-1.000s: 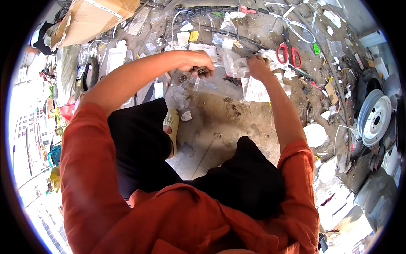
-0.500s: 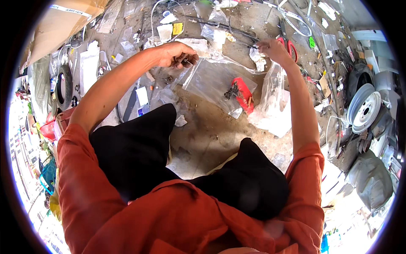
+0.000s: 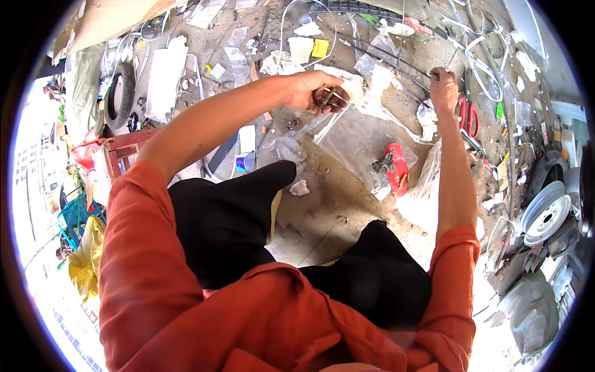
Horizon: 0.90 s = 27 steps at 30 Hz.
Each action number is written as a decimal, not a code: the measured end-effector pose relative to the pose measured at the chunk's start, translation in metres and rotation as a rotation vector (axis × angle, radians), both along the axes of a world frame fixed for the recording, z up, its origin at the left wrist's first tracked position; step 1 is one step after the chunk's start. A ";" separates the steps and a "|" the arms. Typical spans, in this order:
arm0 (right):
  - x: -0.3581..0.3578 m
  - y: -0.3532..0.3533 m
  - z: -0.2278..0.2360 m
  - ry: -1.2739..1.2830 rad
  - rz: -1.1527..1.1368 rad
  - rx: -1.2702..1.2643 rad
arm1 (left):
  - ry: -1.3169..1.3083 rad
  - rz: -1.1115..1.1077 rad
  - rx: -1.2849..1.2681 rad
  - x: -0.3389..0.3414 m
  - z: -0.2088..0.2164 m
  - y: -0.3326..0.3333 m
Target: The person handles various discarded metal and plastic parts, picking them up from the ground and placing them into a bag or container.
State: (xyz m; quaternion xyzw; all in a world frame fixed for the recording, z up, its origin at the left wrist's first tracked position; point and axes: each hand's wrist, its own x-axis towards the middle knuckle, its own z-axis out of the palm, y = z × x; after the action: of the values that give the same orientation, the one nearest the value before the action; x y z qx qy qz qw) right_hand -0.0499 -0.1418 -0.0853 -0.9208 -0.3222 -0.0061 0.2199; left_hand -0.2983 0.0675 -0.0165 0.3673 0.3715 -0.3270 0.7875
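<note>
My left hand (image 3: 319, 93) is curled above the edge of a clear plastic bag (image 3: 358, 139), with a thin pale piece between its fingers that I cannot make out. Farther right, my right hand (image 3: 443, 91) is pinched closed at the end of a thin dark strip (image 3: 396, 61); whether it grips the strip is unclear. A crumpled white scrap (image 3: 427, 121) lies just below that hand, and red-handled scissors (image 3: 472, 119) lie to its right. On the clear bag rests a red object (image 3: 396, 170) with a dark wiry clump (image 3: 382, 162) at its side.
Litter covers the ground: a yellow square (image 3: 320, 48), a white cup (image 3: 301, 51), white strapping loops (image 3: 483, 71). A small tyre (image 3: 119, 96) stands left, and a wheel rim (image 3: 545, 220) lies right. A cardboard box (image 3: 111, 22) is at upper left. My black-trousered knees (image 3: 229, 204) are near.
The whole view has shifted, so the ground things sit farther right and mostly lower. My right hand has moved slightly away from the white scrap, toward the far side. My left hand stays curled.
</note>
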 end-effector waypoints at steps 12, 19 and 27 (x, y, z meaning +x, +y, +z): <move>-0.092 0.005 0.119 0.062 0.306 0.467 | -0.100 0.085 -0.203 0.011 -0.012 -0.025; -0.145 0.014 0.109 0.353 0.692 0.312 | -0.110 0.202 -0.125 0.013 0.002 -0.043; -0.147 0.001 0.077 1.444 -0.091 0.613 | -0.164 0.299 -0.010 0.019 0.003 -0.050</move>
State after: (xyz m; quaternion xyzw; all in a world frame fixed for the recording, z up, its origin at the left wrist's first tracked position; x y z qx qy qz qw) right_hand -0.1968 -0.1410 -0.0087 -0.6075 -0.0455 0.4962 0.6186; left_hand -0.2797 0.0178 -0.0138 0.3295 0.3547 -0.1771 0.8569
